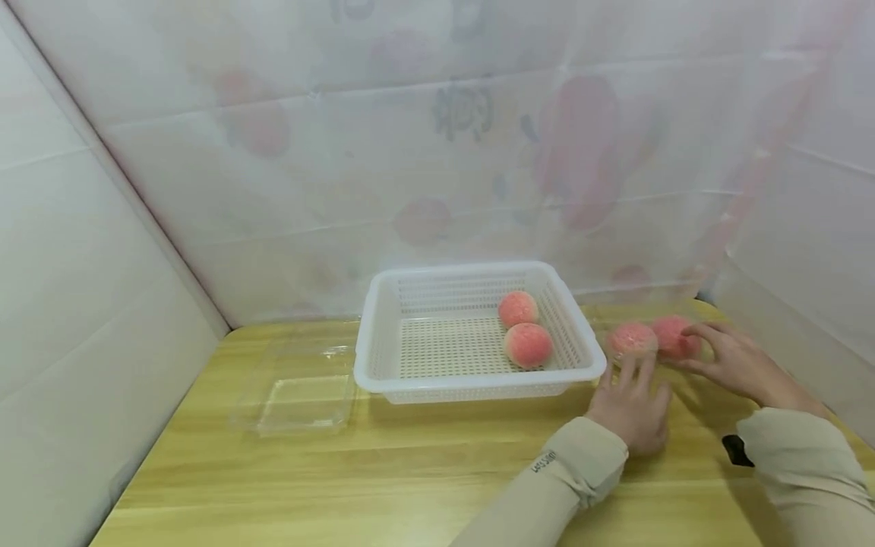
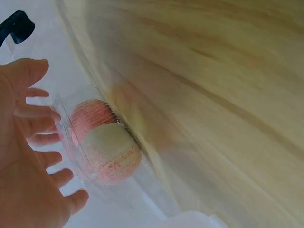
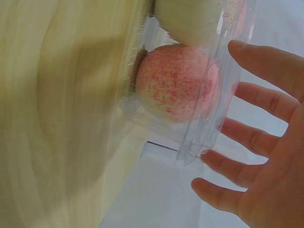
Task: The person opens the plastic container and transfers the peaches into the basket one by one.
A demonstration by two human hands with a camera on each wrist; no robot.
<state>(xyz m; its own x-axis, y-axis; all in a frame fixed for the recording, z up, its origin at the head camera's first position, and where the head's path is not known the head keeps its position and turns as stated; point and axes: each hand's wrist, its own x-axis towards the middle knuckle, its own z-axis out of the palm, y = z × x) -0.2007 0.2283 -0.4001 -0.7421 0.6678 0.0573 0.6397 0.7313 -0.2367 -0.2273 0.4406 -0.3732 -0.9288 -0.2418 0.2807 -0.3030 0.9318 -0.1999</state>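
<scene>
A clear plastic box (image 3: 192, 152) holding two pink peaches (image 1: 634, 339) sits at the right end of the table. My left hand (image 1: 632, 410) is at the front left of this box, fingers spread; in the left wrist view its fingertips come close to the clear lid. On the right side, my right hand (image 1: 741, 368) reaches over the box with its thumb and fingers apart. The right wrist view shows those fingertips right at the lid's edge, beside a red-speckled peach (image 3: 178, 83). The lid lies over the peaches.
A white slotted basket (image 1: 478, 380) stands mid-table, with two more peaches (image 1: 529, 346) in its right part. Left of it lies another clear plastic box (image 1: 304, 403). Pale printed sheeting (image 1: 342, 167) walls off the wooden table (image 1: 383, 471) at the back and sides.
</scene>
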